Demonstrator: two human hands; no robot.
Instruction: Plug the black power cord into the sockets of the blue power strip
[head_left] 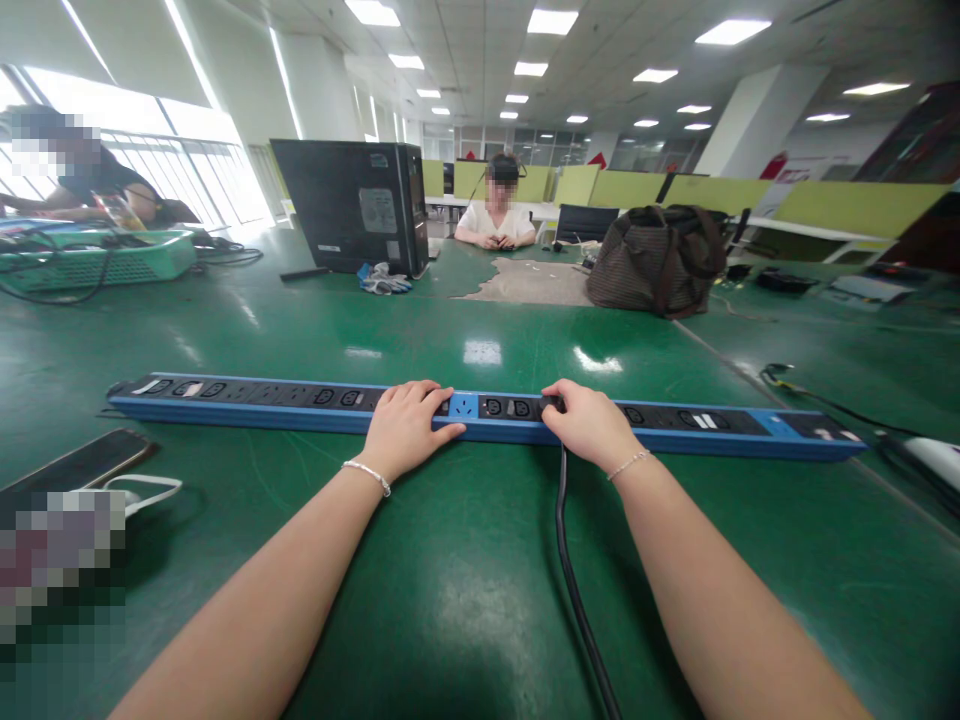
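A long blue power strip [690, 440] with a black socket face lies crosswise on the green table [480, 560]. My left hand [409, 425] rests over the strip just left of its blue socket [463, 405], fingers on top and thumb along the near side. To the right of that socket, my right hand [589, 422] has its fingers closed on a black plug [556, 404] at the strip's face. The plug is mostly hidden by the fingers. A black cable [574, 580] runs from beneath this hand toward the near table edge.
Behind the strip stand a black computer case [352, 205], gloves [385, 279] and a brown bag [652, 260]. A green basket [150, 262] and a phone [82, 465] are at the left. One person [496, 215] sits across, another [97, 170] at far left.
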